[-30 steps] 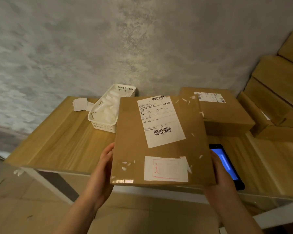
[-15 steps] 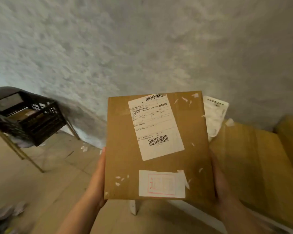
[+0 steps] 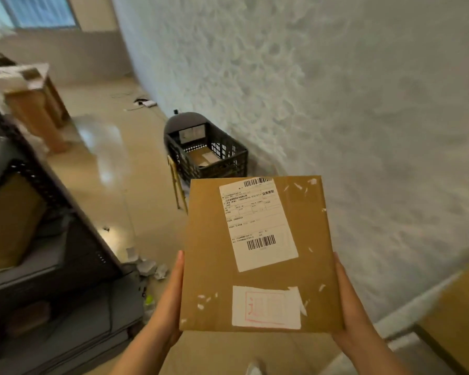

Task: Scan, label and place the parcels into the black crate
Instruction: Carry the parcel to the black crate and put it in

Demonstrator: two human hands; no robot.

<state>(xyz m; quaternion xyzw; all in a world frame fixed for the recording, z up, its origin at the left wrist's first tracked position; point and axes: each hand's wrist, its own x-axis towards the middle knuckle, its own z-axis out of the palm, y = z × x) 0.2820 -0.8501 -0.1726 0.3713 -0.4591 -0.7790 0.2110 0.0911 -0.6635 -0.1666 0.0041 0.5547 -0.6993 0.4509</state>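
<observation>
I hold a flat brown cardboard parcel (image 3: 209, 266) in front of me, face up. It carries a white shipping label with barcodes (image 3: 257, 223) and a smaller white sticker with a red stamp (image 3: 266, 307). My left hand (image 3: 168, 301) grips its left edge and my right hand (image 3: 347, 301) grips its right edge. The black crate (image 3: 228, 161) stands on a stool by the wall, beyond the parcel's top edge. Inside it lies another brown parcel (image 3: 202, 156).
A dark metal shelf unit (image 3: 52, 239) with a brown box stands at the left. Crumpled paper (image 3: 146, 266) litters the tiled floor near it. A wooden table corner (image 3: 455, 315) shows at the lower right. The textured grey wall (image 3: 336, 104) runs along the right.
My view has swung left, away from the table. The black crate has shifted from the left edge towards the middle, and the parcel stays held in both hands.
</observation>
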